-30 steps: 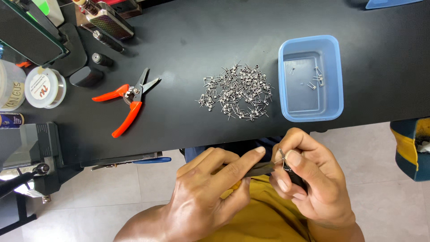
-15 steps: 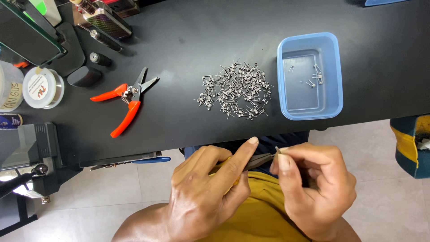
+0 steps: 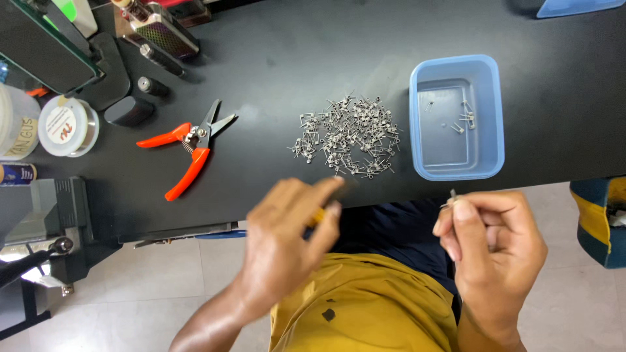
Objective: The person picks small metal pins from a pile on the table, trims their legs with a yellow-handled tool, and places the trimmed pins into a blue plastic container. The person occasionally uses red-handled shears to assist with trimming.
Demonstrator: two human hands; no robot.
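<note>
Black surface [image 3: 274,58] holds a big pile of coils [image 3: 345,135]; few lie in the blue tray [image 3: 489,111]. Right hand [image 3: 492,251] pinches one coil [image 3: 452,197]. Left hand [image 3: 293,241] grips a tool.

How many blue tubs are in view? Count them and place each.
2. One blue tub sits on the black table, right of the pile of metal coils. The corner of another shows at the top edge, mostly cropped.

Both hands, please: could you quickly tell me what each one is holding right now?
Left hand: closed on a yellow-handled tool, blurred.
Right hand: pinching a small wire coil between fingertips.
</note>
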